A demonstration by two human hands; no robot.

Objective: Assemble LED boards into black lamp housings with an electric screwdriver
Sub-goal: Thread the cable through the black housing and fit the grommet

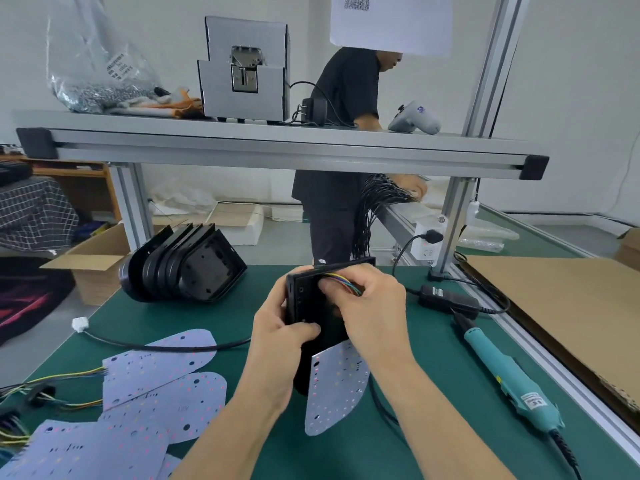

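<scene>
Nearest us, loose LED boards (162,386) lie fanned on the green bench (415,427) at our left: thin, flat, pale panels with one rounded end, dotted with small coloured spots and holes, thin coloured wires trailing off them. By our judgement these are still waiting, so most of the work lies ahead.

Above the bench we hold one black lamp housing (304,299), a matte, hard-edged shell stood on edge. Our left hand (277,337) grips its side, thumb pressed on the face. Our right hand (370,310) is curled at its top, pinching the bundle of coloured wires (341,280). An LED board (334,386) hangs below the housing, not yet seated; we seem to be threading its leads, and no screw appears driven.

To our right the teal electric screwdriver (512,379) lies untouched on the bench, smooth plastic with a label, its cord running to a black adapter (446,301).

Farther back, a nested stack of empty housings (187,268) lies on its side. On the aluminium shelf (277,147) beyond sit a grey screw feeder (244,69) and a clear bag of screws (97,74).
</scene>
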